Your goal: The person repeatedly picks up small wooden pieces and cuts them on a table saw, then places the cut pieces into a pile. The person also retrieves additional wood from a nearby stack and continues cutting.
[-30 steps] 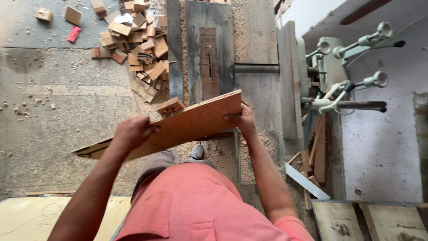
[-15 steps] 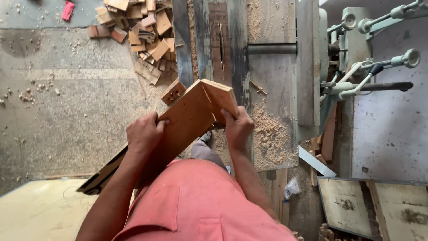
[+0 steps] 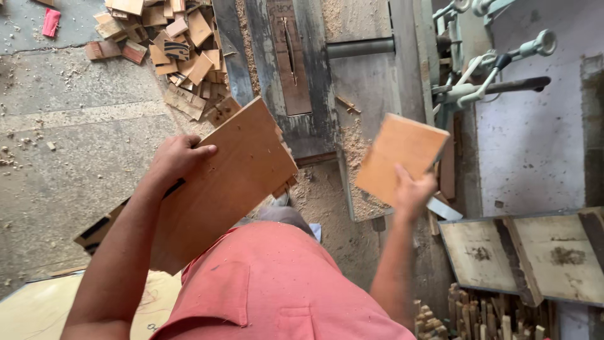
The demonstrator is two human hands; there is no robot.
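Plywood sorting at table saw (image 3: 371, 82); left hand (image 3: 178, 157) grips long board (image 3: 214, 189) left of saw; right hand (image 3: 412, 192) clamps small offcut (image 3: 399, 157) over saw's near edge; probably needs setting aside next.

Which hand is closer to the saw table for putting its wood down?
Probably the right hand. It holds the small board right over the saw table, while the left hand grips the big board off to the side above the floor.

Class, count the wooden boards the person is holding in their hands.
2: a large board under the left hand, a small board in the right hand. More may hide beneath.
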